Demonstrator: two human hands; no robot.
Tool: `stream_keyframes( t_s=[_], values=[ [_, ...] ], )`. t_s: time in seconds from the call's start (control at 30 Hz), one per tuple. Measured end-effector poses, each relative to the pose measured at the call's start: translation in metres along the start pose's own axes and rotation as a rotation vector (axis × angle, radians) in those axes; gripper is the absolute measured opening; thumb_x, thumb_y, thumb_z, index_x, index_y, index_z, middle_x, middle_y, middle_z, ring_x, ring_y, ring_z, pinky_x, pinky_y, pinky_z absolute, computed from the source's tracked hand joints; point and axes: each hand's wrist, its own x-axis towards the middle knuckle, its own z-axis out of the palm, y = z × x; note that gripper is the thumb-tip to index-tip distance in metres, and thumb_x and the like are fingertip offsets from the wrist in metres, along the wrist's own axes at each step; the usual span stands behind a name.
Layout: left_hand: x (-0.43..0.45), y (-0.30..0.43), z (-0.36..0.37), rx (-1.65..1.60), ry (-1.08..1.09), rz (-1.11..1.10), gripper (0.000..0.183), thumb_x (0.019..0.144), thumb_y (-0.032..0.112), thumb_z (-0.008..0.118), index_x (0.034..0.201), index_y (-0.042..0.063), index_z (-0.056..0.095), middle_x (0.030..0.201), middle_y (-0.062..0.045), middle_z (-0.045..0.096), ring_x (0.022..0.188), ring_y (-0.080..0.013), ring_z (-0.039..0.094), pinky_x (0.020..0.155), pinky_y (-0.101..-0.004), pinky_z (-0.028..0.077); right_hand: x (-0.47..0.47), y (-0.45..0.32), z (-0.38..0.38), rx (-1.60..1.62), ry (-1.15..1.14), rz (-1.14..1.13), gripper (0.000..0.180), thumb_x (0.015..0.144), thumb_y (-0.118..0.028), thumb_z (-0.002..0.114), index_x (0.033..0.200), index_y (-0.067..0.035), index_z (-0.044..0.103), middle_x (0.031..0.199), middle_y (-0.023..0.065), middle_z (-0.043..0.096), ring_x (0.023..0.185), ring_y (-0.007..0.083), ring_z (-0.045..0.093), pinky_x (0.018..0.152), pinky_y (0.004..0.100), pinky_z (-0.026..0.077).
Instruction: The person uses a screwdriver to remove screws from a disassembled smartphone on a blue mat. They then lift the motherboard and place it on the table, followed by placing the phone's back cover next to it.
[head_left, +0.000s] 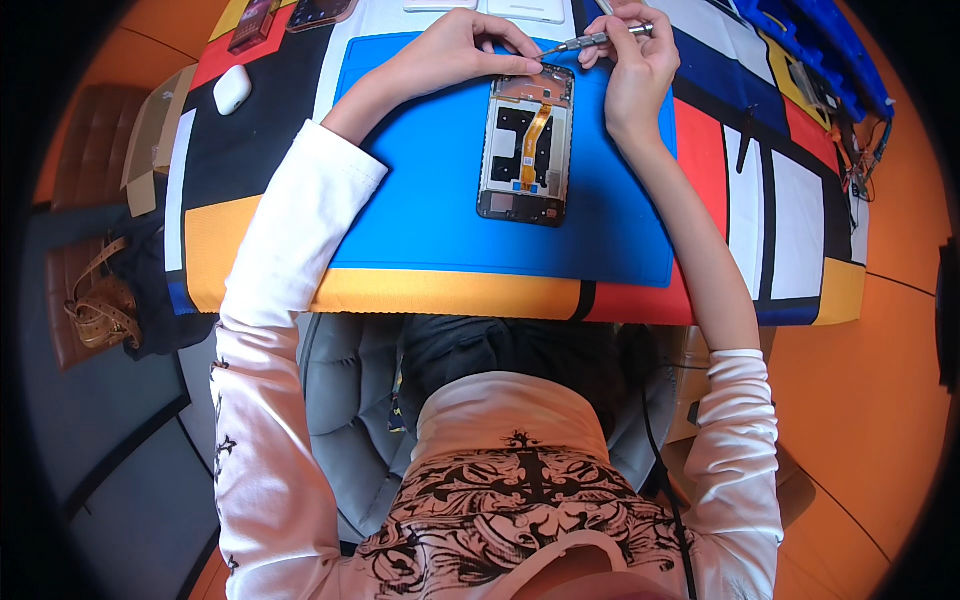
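An opened smartphone frame (510, 165) lies on a blue work mat (420, 210), its inside facing up. An orange flex ribbon cable (535, 142) runs lengthwise across its middle. My left hand (469, 49) rests at the frame's top end, thumb and fingertips close together there; whether they pinch a small part cannot be told. My right hand (637, 67) holds a silver precision screwdriver (596, 41) between thumb and fingers, its shaft slanting down to the left. The screwdriver's tip is beside my left fingertips, just above the frame's top edge.
Beyond the mat lie a dark-screened phone (321, 11) and white phone-like panels (525, 7). A white earbud case (232, 90) and a red box (255, 26) are at the left. Black tweezers (745, 142) lie right of the mat, near a blue plastic organizer (832, 52).
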Motion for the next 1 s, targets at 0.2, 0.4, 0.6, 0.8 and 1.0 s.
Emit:
stream_keyframes(
  t_s=[0.2, 0.4, 0.6, 0.8, 1.0],
  values=[
    [0.001, 0.0, 0.001, -0.014, -0.005, 0.014, 0.017, 0.088, 0.017, 0.082, 0.097, 0.003, 0.077, 0.102, -0.003, 0.076, 0.091, -0.0087, 0.065, 0.083, -0.0253, 0.051, -0.002, -0.002, 0.002, -0.026, -0.018, -0.022, 0.009, 0.102, -0.01, 0.058, 0.106, -0.006, 0.051, 0.078, 0.0049, 0.062, 0.058, 0.0093, 0.056, 0.052, 0.0215, 0.045],
    [-0.001, 0.003, 0.0, 0.087, 0.028, 0.004, 0.016, 0.088, 0.019, 0.082, 0.096, 0.006, 0.078, 0.098, 0.001, 0.076, 0.08, -0.0057, 0.059, 0.072, -0.0232, 0.047, -0.003, -0.006, 0.003, -0.045, -0.003, -0.022, 0.008, 0.102, -0.01, 0.058, 0.105, -0.006, 0.051, 0.077, 0.005, 0.062, 0.058, 0.009, 0.055, 0.052, 0.0216, 0.044],
    [-0.001, 0.007, -0.001, 0.143, 0.009, -0.052, 0.017, 0.089, 0.019, 0.081, 0.1, 0.007, 0.079, 0.096, 0.002, 0.075, 0.079, -0.0036, 0.058, 0.071, -0.0224, 0.047, -0.002, -0.004, 0.001, -0.033, -0.007, -0.008, 0.007, 0.103, -0.01, 0.056, 0.107, -0.006, 0.051, 0.078, 0.0049, 0.06, 0.06, 0.0093, 0.055, 0.054, 0.0217, 0.044],
    [0.006, -0.015, -0.002, -0.201, 0.047, 0.012, 0.024, 0.102, 0.019, 0.063, 0.115, 0.002, 0.073, 0.101, -0.002, 0.074, 0.086, -0.0065, 0.061, 0.078, -0.0221, 0.048, 0.0, -0.003, -0.008, -0.16, -0.097, -0.208, 0.012, 0.104, -0.006, 0.054, 0.115, 0.0, 0.05, 0.087, 0.011, 0.066, 0.072, 0.0105, 0.061, 0.062, 0.0206, 0.048],
    [0.028, -0.049, -0.007, -0.042, 0.058, 0.23, 0.04, 0.11, 0.034, 0.046, 0.126, 0.008, 0.072, 0.109, -0.006, 0.077, 0.102, -0.0113, 0.068, 0.09, -0.0235, 0.051, 0.002, -0.003, 0.013, -0.22, -0.165, -0.365, 0.018, 0.108, -0.01, 0.051, 0.122, -0.003, 0.042, 0.094, 0.0101, 0.063, 0.067, 0.0072, 0.054, 0.058, 0.0203, 0.044]
  ],
)
